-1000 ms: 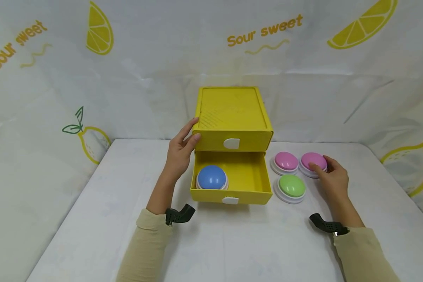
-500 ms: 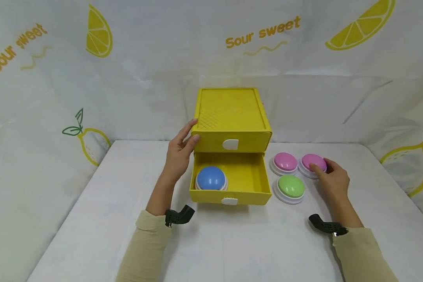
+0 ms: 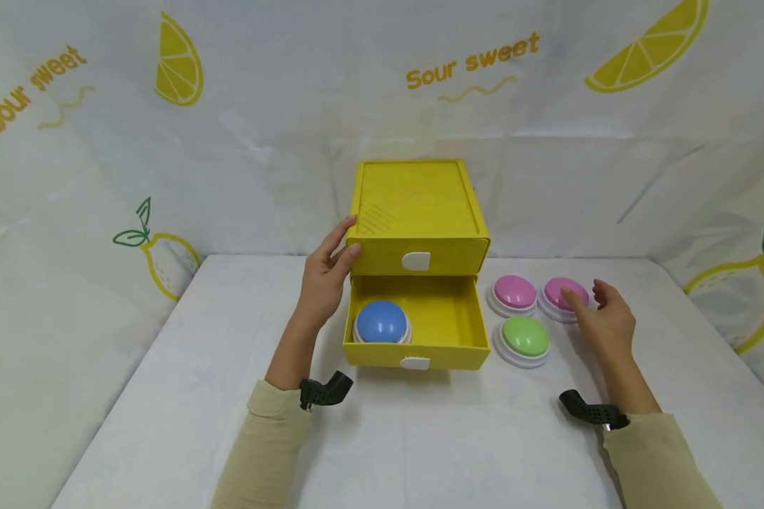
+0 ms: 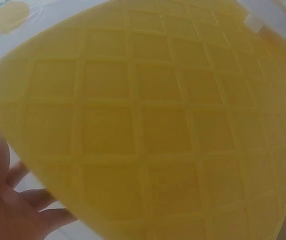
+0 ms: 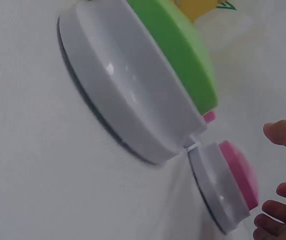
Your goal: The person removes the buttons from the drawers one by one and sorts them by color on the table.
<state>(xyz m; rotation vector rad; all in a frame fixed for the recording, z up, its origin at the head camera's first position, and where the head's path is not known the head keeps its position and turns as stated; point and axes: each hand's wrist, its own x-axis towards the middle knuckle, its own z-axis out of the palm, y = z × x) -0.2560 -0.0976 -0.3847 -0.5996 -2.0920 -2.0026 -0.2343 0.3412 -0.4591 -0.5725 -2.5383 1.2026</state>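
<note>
Three round plastic push buttons on white bases stand on the white-covered tabletop (image 3: 471,438): a green-domed button (image 3: 525,335), a left pink-domed button (image 3: 515,290) and a right pink-domed button (image 3: 554,290). A blue-domed button (image 3: 382,322) sits at the left of the pulled-out lower drawer (image 3: 452,358) in the yellow plastic cabinet (image 3: 420,198). The right grip (image 3: 606,322) is spread and holds nothing; its thumb lies over the right pink dome, with contact unconfirmed. The left grip (image 3: 323,283), fingers extended, braces the cabinet's front left corner. Recommended handling: place thumb and fingers on opposite sides of the white base, below the dome, to avoid pressing the cap; clear the neighbouring pink button; brace the cabinet lightly. Legible marking: orange lettering (image 3: 511,51) on the white backdrop (image 3: 293,106) reads "Sour sweet", twice. No brand can be read.
</note>
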